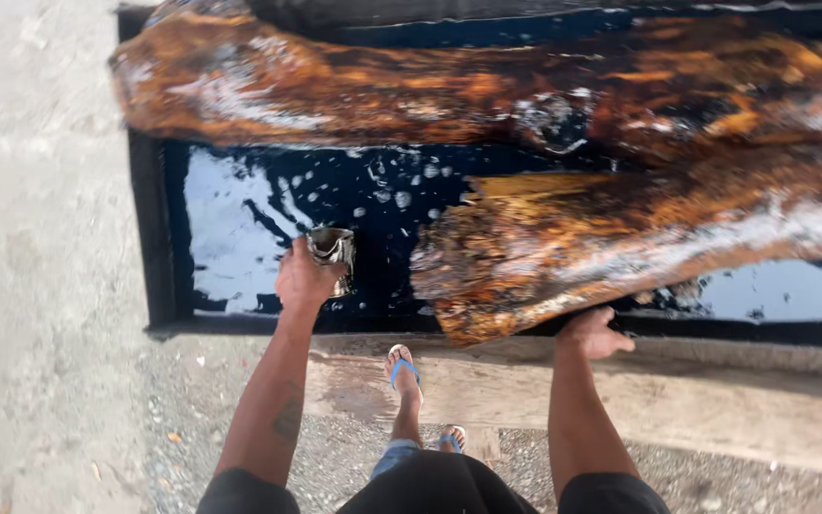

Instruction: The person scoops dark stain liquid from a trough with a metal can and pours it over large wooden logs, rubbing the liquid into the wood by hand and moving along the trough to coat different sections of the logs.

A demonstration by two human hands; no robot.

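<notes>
My left hand (304, 278) grips a small dented metal can (333, 249) held over the dark glossy liquid (268, 219) in a black-framed mould (152, 228). My right hand (592, 333) rests on the near rim of the mould, right below the lower edge of a wet, orange-brown live-edge wood slab (601, 238). A second, longer slab (411, 86) lies across the mould farther back. Bubbles dot the liquid between the slabs.
A pale wooden plank (715, 405) runs along the near side of the mould; my foot in a blue sandal (403, 366) stands on it. Gravel (335, 457) lies underfoot and bare concrete (40, 238) stretches to the left.
</notes>
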